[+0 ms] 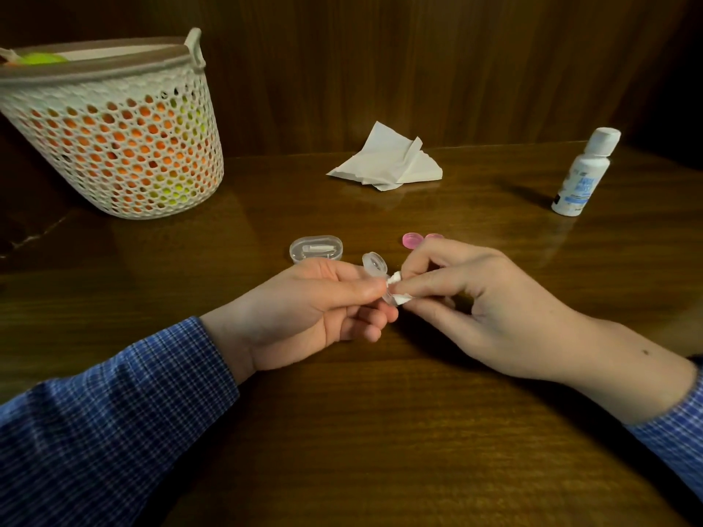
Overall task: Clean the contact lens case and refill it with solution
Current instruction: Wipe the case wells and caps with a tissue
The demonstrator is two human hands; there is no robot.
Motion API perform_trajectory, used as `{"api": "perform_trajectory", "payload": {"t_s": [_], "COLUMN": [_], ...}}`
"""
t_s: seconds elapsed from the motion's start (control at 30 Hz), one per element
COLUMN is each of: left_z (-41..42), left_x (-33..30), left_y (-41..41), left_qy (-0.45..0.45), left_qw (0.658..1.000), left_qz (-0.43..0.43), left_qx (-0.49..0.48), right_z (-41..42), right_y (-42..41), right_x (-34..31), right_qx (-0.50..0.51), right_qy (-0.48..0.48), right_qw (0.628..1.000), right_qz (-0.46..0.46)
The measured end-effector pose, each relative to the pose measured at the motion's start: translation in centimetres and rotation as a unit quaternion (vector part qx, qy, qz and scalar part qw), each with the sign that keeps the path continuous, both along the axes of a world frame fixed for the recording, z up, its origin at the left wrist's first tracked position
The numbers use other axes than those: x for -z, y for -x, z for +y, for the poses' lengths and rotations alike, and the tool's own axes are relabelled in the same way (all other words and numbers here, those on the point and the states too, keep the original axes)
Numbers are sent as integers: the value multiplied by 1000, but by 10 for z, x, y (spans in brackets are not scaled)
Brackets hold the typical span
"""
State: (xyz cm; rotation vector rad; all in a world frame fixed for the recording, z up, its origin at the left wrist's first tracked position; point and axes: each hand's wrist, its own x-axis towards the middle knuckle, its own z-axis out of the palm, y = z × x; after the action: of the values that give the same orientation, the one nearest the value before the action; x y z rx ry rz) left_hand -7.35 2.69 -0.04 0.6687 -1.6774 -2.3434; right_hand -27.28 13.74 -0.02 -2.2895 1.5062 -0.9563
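Two hands work at mid-bench, wiping stage by the look of it. Far left: mesh basket [114, 138], white perforated plastic, grey rim, orange and yellow-green contents showing through the holes; not part of the job. Next, small clear oval box [316, 250] lying flat on the bench, something pale inside, too small to tell what. Left hand [304, 310], the grip pinching the contact lens case [376, 265] between thumb and fingers, holding it up off the bench, likely to steady it so the other hand can rub. Case is clear plastic; one round well sticks up free, the other is hidden by fingers and tissue. Right hand [487, 302], the grip clenched on a tissue scrap [397, 289], white, twisted, pressed against the covered end of the case, probably drying or cleaning that well. Behind, crumpled tissue [388, 159], soft white folds, near the back edge. Pink caps [412, 240], two round translucent discs, lie just beyond the right fingers, off so the wells are reachable. Far right: solution bottle [584, 173], white plastic, capped, upright, well apart; refill not yet begun.
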Motion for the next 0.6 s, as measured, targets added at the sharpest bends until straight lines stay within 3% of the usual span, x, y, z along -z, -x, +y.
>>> {"api": "perform_trajectory", "payload": {"t_s": [0.23,0.3,0.37,0.43,0.47,0.53,0.6], "left_z": [7,9,9,8,7,8,8], "left_x": [1,1,0,-2,-2,0,3], "left_y": [2,2,3,2,1,0,0], "left_qy": [119,153,161,171,197,259,291], "left_qw": [991,985,984,982,977,964,954], "left_qz": [4,10,21,19,9,-6,-3], "left_qx": [-68,-74,-77,-78,-77,-69,-66], "right_z": [2,0,-4,-8,-9,-10,-8], "right_y": [0,4,8,11,12,13,14], "right_x": [-11,-13,-18,-22,-23,-23,-18], "right_qx": [50,27,21,70,96,134,165], "right_qy": [-162,-255,-346,-373,-371,-354,-264], "right_qw": [972,918,813,738,727,758,846], "right_qz": [-162,-301,-467,-558,-569,-531,-433]}}
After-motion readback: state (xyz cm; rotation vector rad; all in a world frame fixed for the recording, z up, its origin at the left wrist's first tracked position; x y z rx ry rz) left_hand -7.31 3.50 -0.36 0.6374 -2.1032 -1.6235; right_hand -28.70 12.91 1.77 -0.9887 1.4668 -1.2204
